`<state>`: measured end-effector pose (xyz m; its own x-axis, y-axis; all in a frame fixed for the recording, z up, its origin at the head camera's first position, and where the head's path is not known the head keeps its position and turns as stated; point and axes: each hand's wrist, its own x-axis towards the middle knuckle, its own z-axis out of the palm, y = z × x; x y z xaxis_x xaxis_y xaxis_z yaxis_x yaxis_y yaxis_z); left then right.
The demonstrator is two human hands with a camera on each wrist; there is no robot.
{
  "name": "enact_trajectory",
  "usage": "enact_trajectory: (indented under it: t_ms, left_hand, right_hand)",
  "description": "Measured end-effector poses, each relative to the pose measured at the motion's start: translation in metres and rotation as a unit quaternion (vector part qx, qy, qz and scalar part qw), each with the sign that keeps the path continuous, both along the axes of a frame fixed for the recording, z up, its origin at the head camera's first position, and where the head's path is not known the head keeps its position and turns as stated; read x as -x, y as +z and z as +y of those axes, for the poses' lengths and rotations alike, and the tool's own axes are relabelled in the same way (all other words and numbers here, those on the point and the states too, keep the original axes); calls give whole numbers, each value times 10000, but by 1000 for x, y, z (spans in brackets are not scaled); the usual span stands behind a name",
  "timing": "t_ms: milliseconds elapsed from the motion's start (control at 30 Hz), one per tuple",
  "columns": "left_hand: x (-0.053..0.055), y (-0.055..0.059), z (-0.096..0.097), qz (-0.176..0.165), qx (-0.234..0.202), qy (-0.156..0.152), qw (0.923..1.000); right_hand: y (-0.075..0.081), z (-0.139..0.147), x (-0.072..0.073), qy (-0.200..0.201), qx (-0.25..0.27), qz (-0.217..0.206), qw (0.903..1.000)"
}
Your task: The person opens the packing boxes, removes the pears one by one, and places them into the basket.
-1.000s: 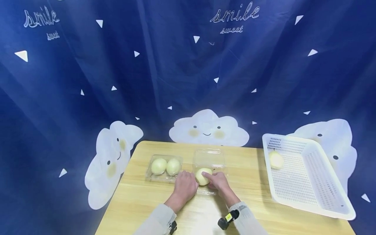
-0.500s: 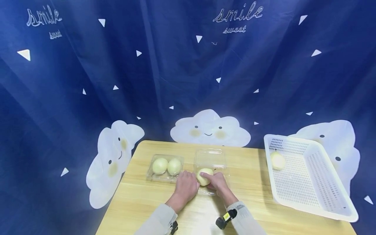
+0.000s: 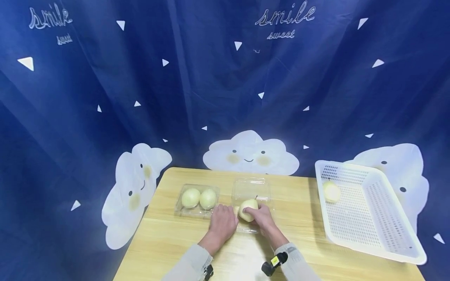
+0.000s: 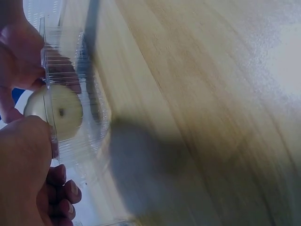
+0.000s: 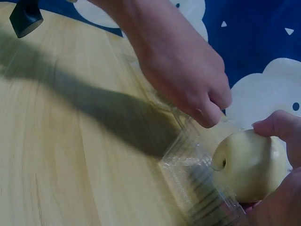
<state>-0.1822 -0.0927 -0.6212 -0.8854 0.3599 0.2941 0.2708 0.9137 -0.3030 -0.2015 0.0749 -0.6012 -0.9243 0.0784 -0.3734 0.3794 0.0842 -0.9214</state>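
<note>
A round, pale yellow-green pear (image 3: 247,204) is sitting in the person's right hand (image 3: 264,218), with the thumb pressing on its near side and the fingers wrapping its right flank. It is lying just right of the left hand (image 3: 223,222) and directly over the near half of an open, clear plastic clamshell container (image 3: 250,189), whose lid is spreading away toward the back of the wooden surface (image 3: 295,195). The left hand is nearer the container's left edge and seems to be pinching that edge between thumb and forefinger, the other fingers curling underneath. The pear's stem-to-base axis is running at a slant: the stem is pointing up and away to the right, while the dark base pit is facing down toward the left hand, as both wrist views are showing. Whether the pear is touching the container's floor, the pictures are not making clear. Well to the right, a white perforated plastic basket (image 3: 355,222) is holding one more pale pear (image 3: 332,192); just beyond the left hand, a clear plastic box (image 3: 191,213) is holding two similar pears (image 3: 191,198) side by side.
</note>
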Motion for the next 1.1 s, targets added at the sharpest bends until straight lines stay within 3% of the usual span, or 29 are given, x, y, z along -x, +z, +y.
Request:
enact_trajectory:
  t_ms: [100,367,700,1100]
  left_hand:
    - [1,-1,-1,36,1,10,10000]
    - [0,-2,-3,774,-139,-121,9968]
    - [0,-2,-2,342,-25,-114,9993]
    - [-1,-1,1,460,-92,-53,9989]
  right_hand:
    - [3,3,1,106,44,171,9998]
    - [9,11,-1,309,-43,487,9983]
    - [12,22,-2,566,-1245,805,9873]
    - [25,39,-1,879,-1398,1394,9764]
